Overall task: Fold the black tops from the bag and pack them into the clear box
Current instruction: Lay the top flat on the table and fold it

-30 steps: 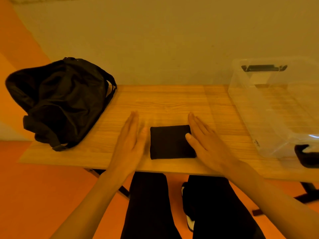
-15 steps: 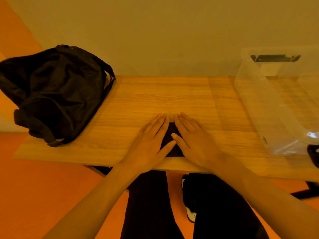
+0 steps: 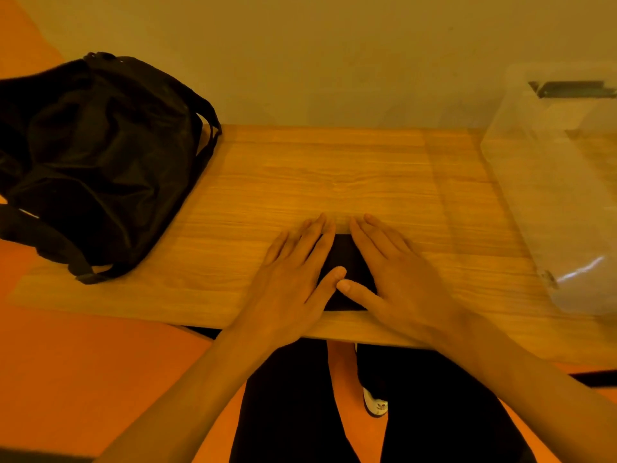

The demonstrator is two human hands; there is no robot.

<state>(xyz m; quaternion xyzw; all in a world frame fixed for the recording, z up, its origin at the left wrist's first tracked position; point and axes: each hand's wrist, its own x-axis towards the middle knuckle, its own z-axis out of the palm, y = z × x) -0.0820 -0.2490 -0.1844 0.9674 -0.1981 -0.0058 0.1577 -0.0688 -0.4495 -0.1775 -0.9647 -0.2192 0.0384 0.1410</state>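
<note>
1. Folded black top point(image 3: 345, 262) lies near the front edge of the wooden table point(image 3: 300, 182), mostly covered by both hands.
2. Left hand point(image 3: 293, 275) presses flat on its left half, fingers straight.
3. Right hand point(image 3: 397, 275) presses flat on its right half, fingers straight; the thumbs meet over the cloth.
4. Black bag point(image 3: 96, 162) sits far left.
5. Clear box point(image 3: 554, 195) stands far right.

I see a wood-grain counter point(image 3: 334, 175) whose far edge meets a plain pale wall point(image 3: 334, 61). Below its near edge an orange floor point(image 3: 100, 362) spreads to both sides. Black trousers point(image 3: 287, 412) fill the lower middle of my view, and a white shoe point(image 3: 375, 404) shows between the legs.
</note>
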